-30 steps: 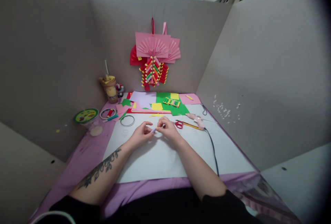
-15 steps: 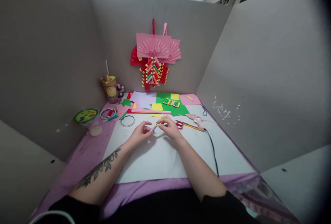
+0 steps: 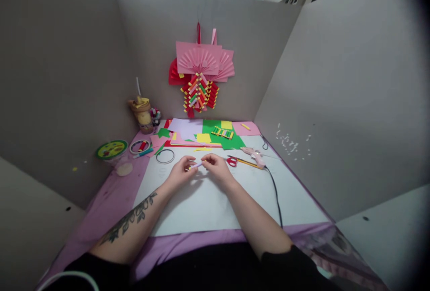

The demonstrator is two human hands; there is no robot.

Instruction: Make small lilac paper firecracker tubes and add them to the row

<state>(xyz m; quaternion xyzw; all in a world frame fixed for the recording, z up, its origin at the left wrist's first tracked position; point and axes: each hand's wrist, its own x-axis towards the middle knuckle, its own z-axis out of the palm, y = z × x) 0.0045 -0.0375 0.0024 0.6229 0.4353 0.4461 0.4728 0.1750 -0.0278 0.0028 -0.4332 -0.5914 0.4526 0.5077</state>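
Note:
Between my two hands is a small lilac paper tube (image 3: 196, 165) with yellow at its ends, held just above the white sheet (image 3: 201, 210). The fingers of my left hand (image 3: 182, 172) are closed on its left end. My right hand (image 3: 217, 169) pinches the other end. Red-handled scissors (image 3: 231, 161) lie just right of my right hand. Further back, several green, yellow and lilac paper tubes (image 3: 222, 132) rest in a row on green paper (image 3: 239, 143). Yellow paper strips (image 3: 203, 149) lie right behind my hands.
A pink glue gun (image 3: 258, 160) with a black cord (image 3: 277, 197) lies at the right beside a pencil (image 3: 248, 162). A metal ring (image 3: 165, 156), a tape roll (image 3: 139, 147) and a green-lidded tub (image 3: 112, 149) are at the left. Paper firecracker decorations (image 3: 200, 87) hang on the back panel.
The lilac tube has turned from steeply slanted to nearly level. My right hand has moved slightly left and closed on its right end; the left hand stays about where it was.

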